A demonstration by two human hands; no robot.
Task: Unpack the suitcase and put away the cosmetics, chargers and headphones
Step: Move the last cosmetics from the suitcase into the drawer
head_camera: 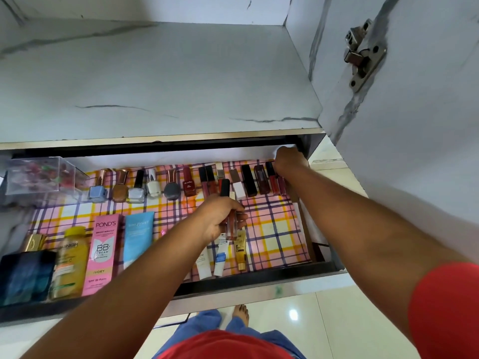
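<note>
An open drawer (259,277) lined with pink checked paper holds cosmetics. My left hand (220,217) grips a lip gloss tube (225,187) with a black cap above the drawer's middle. My right hand (287,159) reaches into the drawer's far right corner, its fingers curled at the back wall near the lip glosses (269,177); what it holds is hidden. A row of nail polish bottles (137,187) and lipsticks (248,180) lies along the back. Creams lie at the front: a pink BB cream box (102,252), a blue tube (137,237) and small tubes (221,260).
A clear plastic box (39,174) sits at the drawer's back left. A yellow bottle (68,263) and a dark blue box (26,275) stand at the front left. Above is a marble-patterned shelf (155,81); an open cabinet door with a hinge (363,53) is on the right.
</note>
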